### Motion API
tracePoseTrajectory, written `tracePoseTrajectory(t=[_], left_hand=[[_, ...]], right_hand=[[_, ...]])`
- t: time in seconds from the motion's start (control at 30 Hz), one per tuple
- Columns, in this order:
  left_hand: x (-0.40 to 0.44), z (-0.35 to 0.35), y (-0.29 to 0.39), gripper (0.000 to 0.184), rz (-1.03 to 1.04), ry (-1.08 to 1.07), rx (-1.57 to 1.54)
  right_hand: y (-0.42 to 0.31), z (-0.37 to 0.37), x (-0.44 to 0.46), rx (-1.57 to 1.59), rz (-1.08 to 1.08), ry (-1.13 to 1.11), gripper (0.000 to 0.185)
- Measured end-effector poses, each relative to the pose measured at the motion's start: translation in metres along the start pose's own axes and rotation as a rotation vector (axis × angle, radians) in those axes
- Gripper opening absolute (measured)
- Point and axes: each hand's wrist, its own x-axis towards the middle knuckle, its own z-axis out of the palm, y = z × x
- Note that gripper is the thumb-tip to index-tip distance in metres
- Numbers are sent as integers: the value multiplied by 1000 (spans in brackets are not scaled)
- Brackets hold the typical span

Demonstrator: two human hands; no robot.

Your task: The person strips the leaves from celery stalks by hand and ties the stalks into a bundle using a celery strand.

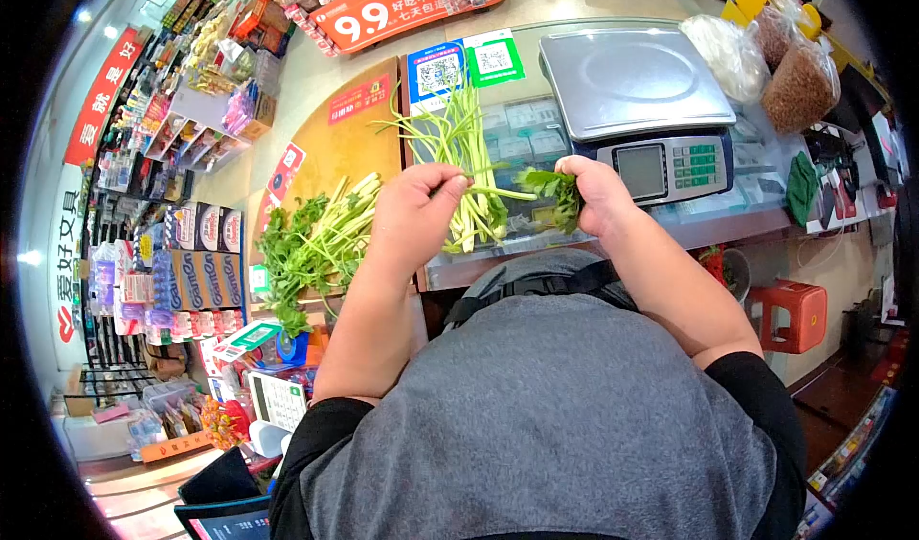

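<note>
My left hand [416, 210] is closed, thumb and forefinger pinching a thin celery stalk above a pile of stripped celery stalks [469, 143]. To its right, my right hand [598, 195] is closed around a tuft of celery leaves [555, 198] that hangs beside a pale stalk end. The stripped stalks lie on the glass counter, their thin ends pointing away from me. A bunch of leafy celery [321, 238] rests left of my left forearm on the wooden counter, leaves toward the left.
A digital scale [637, 85] stands just beyond my right hand. Payment code cards [466, 64] lie at the counter's far side. Plastic bags [802, 85] of brown goods sit at the right. A red stool [788, 315] is on the floor. Stocked shelves line the left.
</note>
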Motion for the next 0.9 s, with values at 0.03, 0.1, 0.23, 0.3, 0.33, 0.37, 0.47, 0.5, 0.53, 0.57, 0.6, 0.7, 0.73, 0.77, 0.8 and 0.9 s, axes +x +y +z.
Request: tracePoseTrajectory(t=[0.03, 0.1, 0.23, 0.3, 0.33, 0.37, 0.47, 0.5, 0.53, 0.57, 0.6, 0.7, 0.73, 0.77, 0.8, 0.9], left_hand=[[0, -2, 0, 14, 0, 36, -36], [1, -5, -4, 16, -96, 15, -164], [4, -4, -3, 16, -120, 25, -242], [4, -2, -1, 16, -101, 28, -229], [5, -1, 1, 16, -83, 31, -218], [5, 0, 2, 16, -65, 35, -206], [5, 1, 5, 16, -89, 20, -287], [4, 1, 7, 16, -83, 25, -288], [4, 1, 8, 16, -76, 32, -289], [3, 1, 8, 16, -71, 39, -290], [3, 0, 7, 16, -74, 54, -278], [2, -2, 2, 16, -85, 80, -263], [2, -3, 2, 16, -88, 78, -272], [1, -3, 3, 16, -92, 75, -281], [1, -3, 3, 16, -90, 68, -272], [1, -2, 4, 16, -84, 56, -257]], right_hand=[[0, -5, 0, 31, 73, -16, 5], [0, -11, 3, -16, 139, -134, 5], [2, 18, -17, -147, -26, -234, 7], [3, 26, -18, -340, -104, -336, 10], [2, 36, -24, -426, -135, -350, 15], [3, 44, -29, -512, -166, -365, 21], [16, 47, -20, -786, -360, -335, 23], [18, 48, -17, -863, -428, -316, 22], [20, 48, -17, -890, -457, -294, 20], [20, 49, -19, -932, -466, -292, 20], [19, 49, -20, -974, -473, -291, 21], [16, 44, -19, -1102, -534, -281, 22], [16, 42, -19, -1145, -562, -276, 22], [14, 42, -20, -1165, -557, -259, 22], [13, 42, -22, -1185, -552, -242, 23], [13, 40, -22, -1164, -583, -245, 23]])
